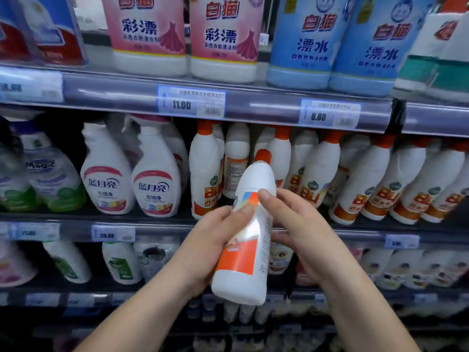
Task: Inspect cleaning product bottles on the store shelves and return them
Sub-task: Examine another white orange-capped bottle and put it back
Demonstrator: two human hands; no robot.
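White bottle [243, 235], orange cap up, tilted, in front of the middle shelf [162, 228]. Gripped by left hand [213, 242] and right hand [294, 229], fingers [236, 214] curled round its middle. Likely full, weighty, rigid, smooth; best held round the body, not the cap.

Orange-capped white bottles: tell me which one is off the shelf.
The tilted bottle, gripped by the left hand and the right hand in front of the middle shelf. The other orange-capped bottles stand in a row on that shelf.
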